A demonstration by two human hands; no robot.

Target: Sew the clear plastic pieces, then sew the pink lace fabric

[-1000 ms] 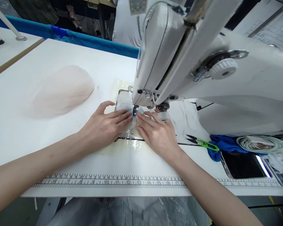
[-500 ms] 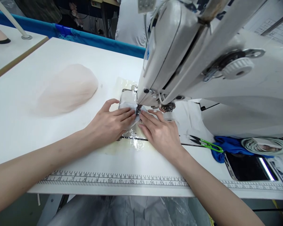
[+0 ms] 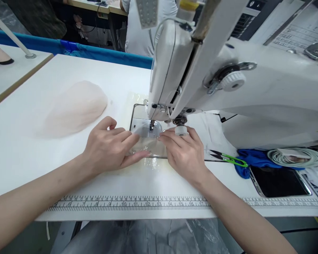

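A white sewing machine head [image 3: 164,70] stands over the table, its presser foot [image 3: 152,125] above the metal needle plate [image 3: 140,123]. In front of the foot lies a thin, pale sheer fabric [image 3: 148,145], hard to make out against the plate. My left hand [image 3: 110,146] is left of the plate, thumb stretched out toward the fabric and apart from the fingers, whose tips are blurred. Right of the foot, my right hand [image 3: 184,151] pinches the fabric's edge between thumb and fingers, partly behind a white knob [image 3: 181,131].
A pale sheer pile [image 3: 78,109] lies on the left of the white table. Green-handled thread snips [image 3: 230,159], a blue cloth [image 3: 243,164], coiled cord [image 3: 294,157] and a phone [image 3: 281,181] lie at right. A ruler strip [image 3: 132,203] runs along the front edge.
My left hand has drawn back left from the presser foot, its thumb now spread. My right hand has moved slightly right, its fingers now pinched. The camera view has shifted.
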